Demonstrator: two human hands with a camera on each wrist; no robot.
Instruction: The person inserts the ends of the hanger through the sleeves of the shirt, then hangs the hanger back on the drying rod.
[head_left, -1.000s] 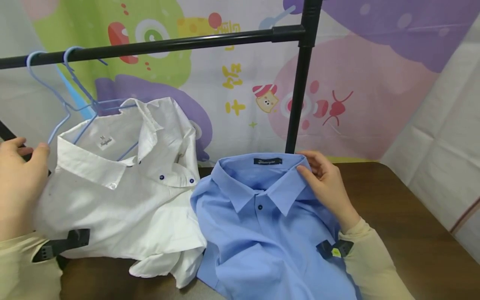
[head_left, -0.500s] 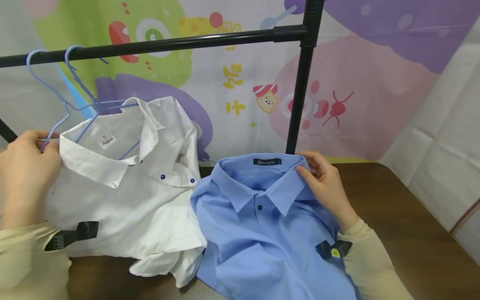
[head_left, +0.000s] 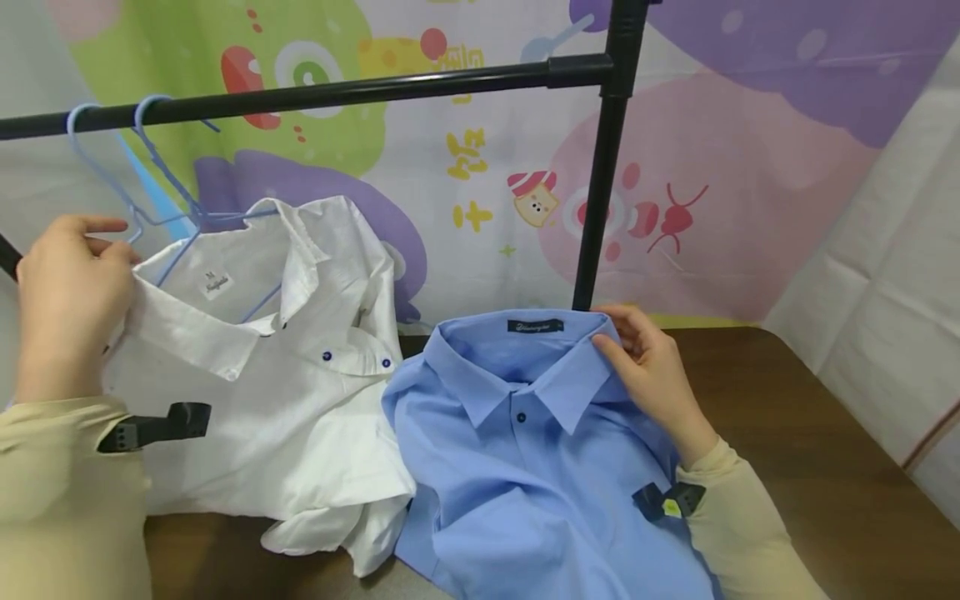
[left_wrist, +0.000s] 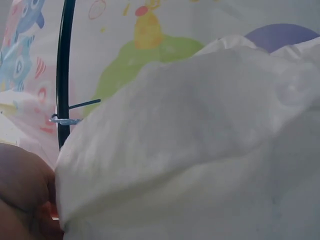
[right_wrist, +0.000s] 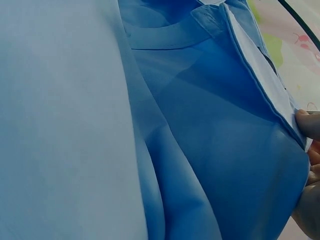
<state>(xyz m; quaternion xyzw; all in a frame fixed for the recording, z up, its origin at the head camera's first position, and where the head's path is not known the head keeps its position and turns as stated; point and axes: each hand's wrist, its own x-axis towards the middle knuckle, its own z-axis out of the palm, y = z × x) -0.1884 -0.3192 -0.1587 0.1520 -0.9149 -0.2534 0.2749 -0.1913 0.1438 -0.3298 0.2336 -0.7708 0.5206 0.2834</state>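
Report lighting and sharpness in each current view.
Head: fairly sharp, with a thin line of glare along the black bar. Left wrist: soft overall, the white shirt showing little texture and the left hand dark. Right wrist: dim, the blue shirt deeply shaded, the frame's left side pale and nearly featureless.

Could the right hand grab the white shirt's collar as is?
Probably not without letting go first: the right hand pinches the blue shirt's collar. The white shirt's collar sits beyond the blue shirt, though its front looks uncovered.
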